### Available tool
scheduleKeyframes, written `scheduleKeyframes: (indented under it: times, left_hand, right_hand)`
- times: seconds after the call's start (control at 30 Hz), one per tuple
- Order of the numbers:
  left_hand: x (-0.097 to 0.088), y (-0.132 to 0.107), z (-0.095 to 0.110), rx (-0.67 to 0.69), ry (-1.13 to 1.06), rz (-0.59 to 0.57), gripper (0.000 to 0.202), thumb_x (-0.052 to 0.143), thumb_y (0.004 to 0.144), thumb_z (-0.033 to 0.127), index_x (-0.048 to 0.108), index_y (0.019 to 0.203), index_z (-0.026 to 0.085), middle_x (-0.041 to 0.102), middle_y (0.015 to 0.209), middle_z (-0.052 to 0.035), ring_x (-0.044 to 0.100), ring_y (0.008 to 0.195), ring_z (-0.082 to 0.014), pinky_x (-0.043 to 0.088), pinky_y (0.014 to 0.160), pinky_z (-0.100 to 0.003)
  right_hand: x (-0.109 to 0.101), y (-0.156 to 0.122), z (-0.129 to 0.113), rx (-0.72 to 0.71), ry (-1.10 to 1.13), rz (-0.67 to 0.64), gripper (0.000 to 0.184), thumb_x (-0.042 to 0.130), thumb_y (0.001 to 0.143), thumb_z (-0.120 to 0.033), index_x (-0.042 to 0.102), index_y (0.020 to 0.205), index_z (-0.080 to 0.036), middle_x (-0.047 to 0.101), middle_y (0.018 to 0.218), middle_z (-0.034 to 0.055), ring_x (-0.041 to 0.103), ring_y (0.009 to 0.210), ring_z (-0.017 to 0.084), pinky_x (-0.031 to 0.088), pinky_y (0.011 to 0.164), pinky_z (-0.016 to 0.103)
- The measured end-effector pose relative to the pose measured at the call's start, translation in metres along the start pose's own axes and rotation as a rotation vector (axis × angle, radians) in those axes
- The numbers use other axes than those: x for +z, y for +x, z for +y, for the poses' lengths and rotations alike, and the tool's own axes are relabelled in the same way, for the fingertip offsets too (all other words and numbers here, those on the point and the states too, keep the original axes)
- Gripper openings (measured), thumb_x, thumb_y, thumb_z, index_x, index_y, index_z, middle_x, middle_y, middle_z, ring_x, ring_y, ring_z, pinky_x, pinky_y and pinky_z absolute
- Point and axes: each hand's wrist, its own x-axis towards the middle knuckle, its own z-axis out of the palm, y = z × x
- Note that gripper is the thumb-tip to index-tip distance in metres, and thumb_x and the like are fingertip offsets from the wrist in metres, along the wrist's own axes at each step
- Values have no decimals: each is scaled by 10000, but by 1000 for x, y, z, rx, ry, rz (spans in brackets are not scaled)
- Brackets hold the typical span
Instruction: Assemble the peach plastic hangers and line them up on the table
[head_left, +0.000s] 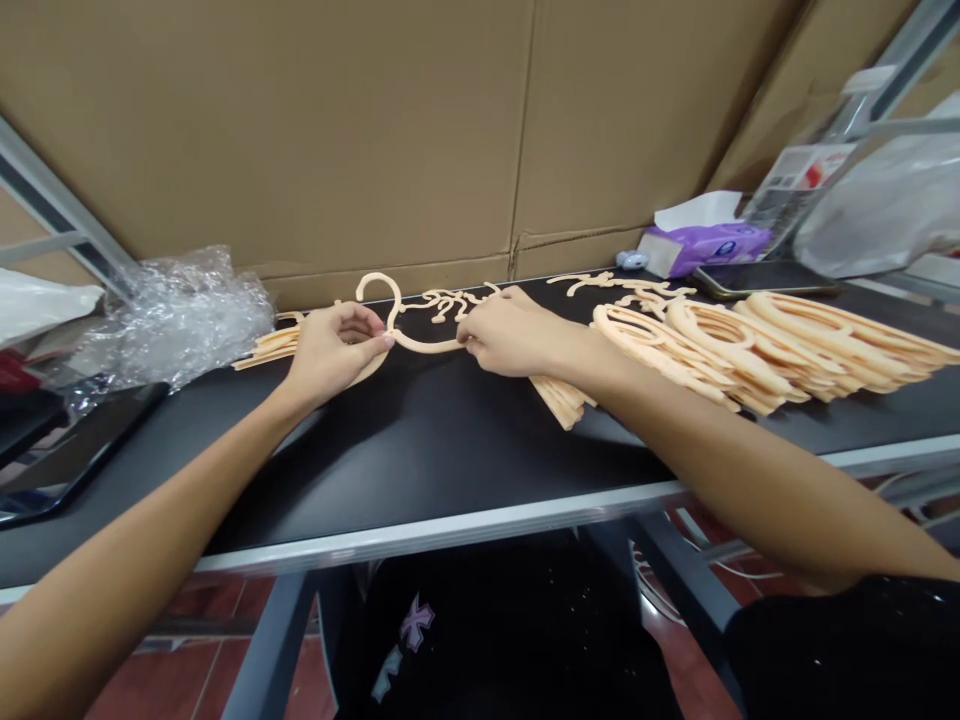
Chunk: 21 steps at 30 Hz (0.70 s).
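A cream plastic clothes hanger (426, 346) is held above the black table between my two hands, its curved hook upright. My left hand (339, 345) pinches it close to the base of the hook. Closed fingers of my right hand (510, 335) grip the end of its right arm, and the fingertips there are partly hidden. Beside my left hand lies a small stack of cream hangers (271, 342). Below my right wrist, the ends of more cream pieces (561, 400) show. Small curved cream scraps (448, 303) are scattered behind my hands.
Several stacked hangers (780, 350) spread across the right side. Behind them are a phone (765, 281), a purple tissue pack (705, 247) and a plastic bottle (817, 170). Crumpled clear wrap (187, 320) lies at left. Cardboard (375, 130) walls the back; a metal edge (450, 527) runs along the front.
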Motion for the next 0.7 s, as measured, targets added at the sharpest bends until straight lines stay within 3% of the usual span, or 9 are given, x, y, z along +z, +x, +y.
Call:
scheduleKeyframes:
  times: [0.07, 0.17, 0.27, 0.37, 0.57, 0.7]
  left_hand:
    - [-2, 1, -3, 27, 68, -21, 290, 803, 721, 395, 675, 857, 173, 774, 896, -83, 744, 823, -227, 626, 865, -394]
    - [-4, 1, -7, 59, 216, -71, 331, 723, 792, 394, 719, 1038, 172, 781, 898, -80, 742, 787, -233, 603, 784, -370]
    - [-4, -1, -7, 114, 408, -118, 407, 645, 857, 357, 733, 1218, 191, 797, 935, -69, 723, 744, -215, 577, 787, -360]
    - [-2, -3, -3, 148, 592, -168, 410, 602, 898, 337, 759, 1260, 223, 810, 980, -59, 729, 786, -227, 555, 801, -352]
    - [3, -10, 7, 148, 823, -244, 449, 529, 977, 314, 735, 1375, 300, 832, 1071, -38, 771, 995, -292, 558, 839, -364]
    - [3, -12, 6, 229, 860, -261, 450, 468, 1010, 289, 764, 1347, 262, 810, 1220, -86, 756, 1129, -332, 581, 925, -420]
  right_hand:
    - [1, 0, -3, -9, 30, 5, 341, 516, 875, -45, 786, 1041, -171, 787, 1124, 107, 672, 1120, 252, 327, 1080, 422]
    - [-6, -1, 1, -7, 77, 19, 391, 513, 893, -55, 807, 1113, -191, 794, 1173, 99, 681, 1155, 266, 367, 1084, 429]
    - [-20, 1, 14, 97, 53, 119, 414, 509, 909, -79, 813, 1174, -172, 795, 1171, 124, 694, 1142, 302, 444, 1039, 446]
    - [-32, 10, 34, 212, -16, 181, 403, 545, 886, -77, 815, 1177, -147, 785, 1169, 150, 695, 1141, 329, 483, 1043, 492]
    - [-22, 40, 62, 318, -102, -34, 437, 625, 890, -115, 760, 1305, -119, 749, 1280, 204, 712, 1188, 369, 571, 990, 489]
    - [-5, 54, 64, 396, -139, -129, 539, 637, 943, -208, 646, 1464, -73, 679, 1399, 268, 674, 1283, 402, 569, 1025, 499]
